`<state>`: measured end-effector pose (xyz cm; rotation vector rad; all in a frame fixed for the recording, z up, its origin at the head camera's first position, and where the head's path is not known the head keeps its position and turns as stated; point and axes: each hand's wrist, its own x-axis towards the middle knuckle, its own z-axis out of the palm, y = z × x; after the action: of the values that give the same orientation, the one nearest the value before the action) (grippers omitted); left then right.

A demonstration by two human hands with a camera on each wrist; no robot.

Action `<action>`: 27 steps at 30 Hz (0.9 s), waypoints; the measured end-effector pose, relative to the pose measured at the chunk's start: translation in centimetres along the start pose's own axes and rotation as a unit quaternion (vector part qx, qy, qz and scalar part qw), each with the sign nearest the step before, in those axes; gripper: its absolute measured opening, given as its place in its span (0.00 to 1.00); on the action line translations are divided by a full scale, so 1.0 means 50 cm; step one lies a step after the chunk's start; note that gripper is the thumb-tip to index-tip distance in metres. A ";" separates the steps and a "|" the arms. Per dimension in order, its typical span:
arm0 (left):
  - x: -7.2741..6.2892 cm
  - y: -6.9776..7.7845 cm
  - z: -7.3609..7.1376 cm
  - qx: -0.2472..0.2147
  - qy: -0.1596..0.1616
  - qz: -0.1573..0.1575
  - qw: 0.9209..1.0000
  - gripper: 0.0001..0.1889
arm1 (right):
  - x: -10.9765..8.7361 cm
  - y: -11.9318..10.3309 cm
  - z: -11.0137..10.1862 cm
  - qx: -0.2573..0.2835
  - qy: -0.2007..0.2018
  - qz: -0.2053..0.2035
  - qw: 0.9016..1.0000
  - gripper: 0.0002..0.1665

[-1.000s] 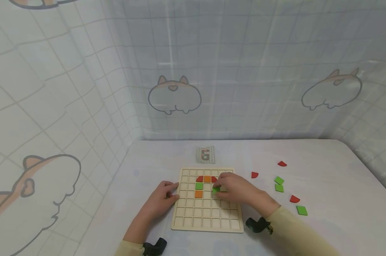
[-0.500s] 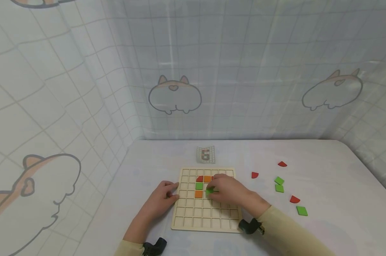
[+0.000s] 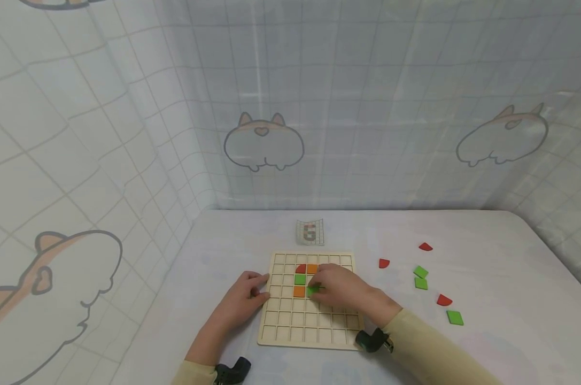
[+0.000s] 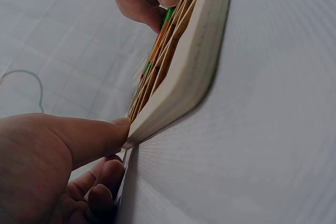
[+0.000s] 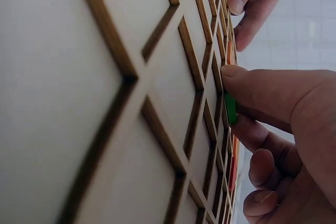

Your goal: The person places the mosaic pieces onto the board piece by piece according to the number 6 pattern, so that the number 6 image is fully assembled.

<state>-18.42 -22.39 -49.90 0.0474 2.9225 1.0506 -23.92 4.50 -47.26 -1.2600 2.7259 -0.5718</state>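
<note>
"Tiled-print cloth [image 3: 357, 133] all round the white desk [image 3: 252, 235]. What does the head view give you?"

"Board [image 3: 314, 346] flat on the desk. Left hand [image 3: 244, 299] rests against its left edge, fingers loose, not clasped round it. Right hand [image 3: 340, 286] pinches a green tile [image 3: 311, 291] at the cell just right of the lower orange tile [image 3: 299, 292]. Small card [image 3: 309, 233] past the far edge, loose bits such as that red wedge [image 3: 384, 263] off to the right."

"And the left wrist?"

"Thumb tip on the rim by a corner, the other fingers lower, near the desk. Light, steady pressure is what I'd want there, just enough to stop the board skating."

"Right wrist, then?"

"Thumb to one side of the green tile, a finger to the other. Its edge shows by the ribs; whether it's seated, I can't tell."

"How would you do it?"

"Square the sides to the ribs, lower one edge first, let go, then press flat with a fingertip. And mind those bent fingers: a red piece [image 5: 232, 176] sits in the grid close by, and a careless knuckle could tip it."
</note>
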 end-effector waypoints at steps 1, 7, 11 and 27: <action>0.000 0.000 0.000 0.000 0.000 0.001 1.000 0.26 | 0.001 0.000 0.000 0.000 -0.001 0.000 1.000 0.11; 0.001 -0.002 0.000 0.003 0.001 0.001 1.000 0.26 | 0.010 -0.002 0.005 0.008 -0.014 0.016 1.000 0.14; 0.001 -0.003 0.000 0.005 0.000 -0.002 1.000 0.26 | 0.011 0.001 0.009 0.011 -0.016 0.019 1.000 0.15; -0.001 -0.005 -0.002 -0.005 -0.006 0.017 1.000 0.27 | -0.017 0.011 -0.016 0.030 0.003 0.043 0.999 0.22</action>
<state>-18.36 -22.65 -50.00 0.1020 2.9163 1.0645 -23.94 5.68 -46.81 -1.1230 2.7293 -0.6447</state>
